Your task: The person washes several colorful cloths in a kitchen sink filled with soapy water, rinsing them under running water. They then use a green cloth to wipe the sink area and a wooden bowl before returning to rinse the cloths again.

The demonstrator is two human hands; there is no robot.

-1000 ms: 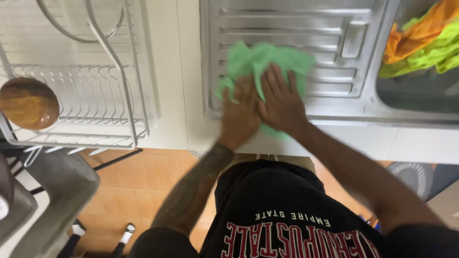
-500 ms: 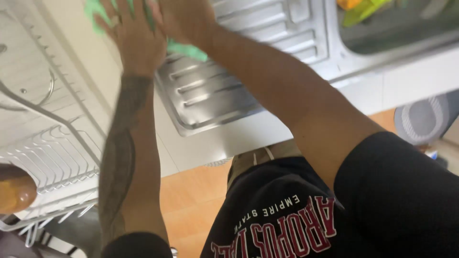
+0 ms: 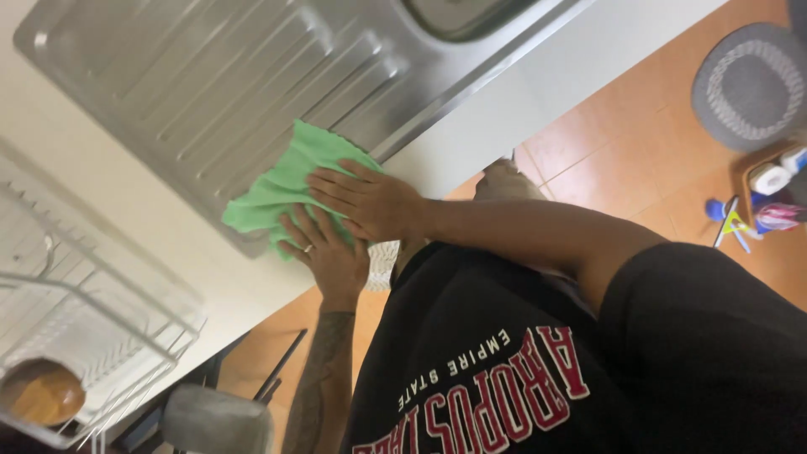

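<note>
I have both hands flat on a green cloth (image 3: 286, 185) that lies at the near edge of the steel drainboard (image 3: 193, 76), where the ribbed metal meets the pale tabletop (image 3: 109, 210). My right hand (image 3: 366, 202) comes in from the right with the fingers spread wide and pressed down on the cloth's near corner — it grips nothing, it only bears on the fabric. My left hand (image 3: 332, 256) lies just beside and partly under it, also open, fingers fanned over the cloth's nearest hem; a ring shows on one finger. The two hands touch, the right wrist crossing over the left knuckles.

The cloth is bunched a little, its far part spread over the drainboard ribs and its left corner reaching toward the rim. Farther off and to the right, a slice of the sink basin (image 3: 458, 13) shows at the top edge.

To the left stands a white wire dish rack (image 3: 101, 294) on the tabletop, and a brown bowl (image 3: 38, 391) sits in its nearest corner. Below the tabletop's edge I see the orange tiled floor (image 3: 622, 143), a grey round mat (image 3: 752, 84) far to the right, and a few small bottles (image 3: 773, 181) near it — too small to tell apart. My black shirt (image 3: 521, 370) with red lettering fills the near right of the view.
</note>
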